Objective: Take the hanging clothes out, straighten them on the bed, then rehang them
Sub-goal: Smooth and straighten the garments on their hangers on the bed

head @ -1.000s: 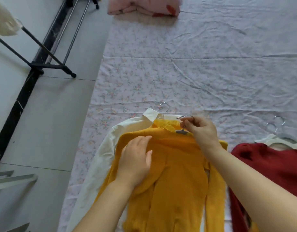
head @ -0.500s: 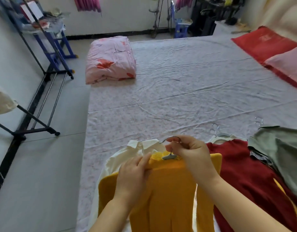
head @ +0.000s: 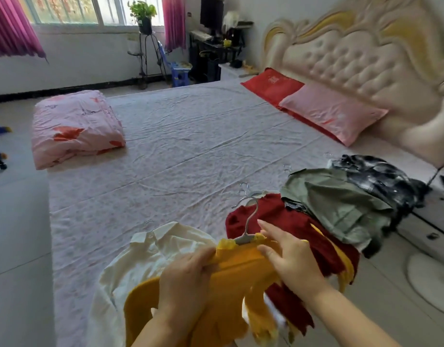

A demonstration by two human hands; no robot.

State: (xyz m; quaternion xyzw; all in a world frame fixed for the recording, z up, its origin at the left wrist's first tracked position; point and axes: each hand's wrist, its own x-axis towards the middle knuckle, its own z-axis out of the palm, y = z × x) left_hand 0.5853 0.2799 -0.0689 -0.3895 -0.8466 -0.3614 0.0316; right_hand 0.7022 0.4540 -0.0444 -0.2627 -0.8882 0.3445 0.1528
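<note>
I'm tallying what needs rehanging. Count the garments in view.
5: white shirt left, yellow sweater over it, red sweater beside, green shirt, then black-and-white garment rightmost. Others may be hidden beneath.

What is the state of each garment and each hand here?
yellow sweater: on its hanger, held by both hands.
left hand: grips the sweater's shoulder.
right hand: holds the sweater beside the hanger.
white shirt: lying on the bed, partly under the sweater.
red garment: lying rumpled on the bed.
green garment: crumpled, overlapping the red garment.
pink quilt: folded.
</note>
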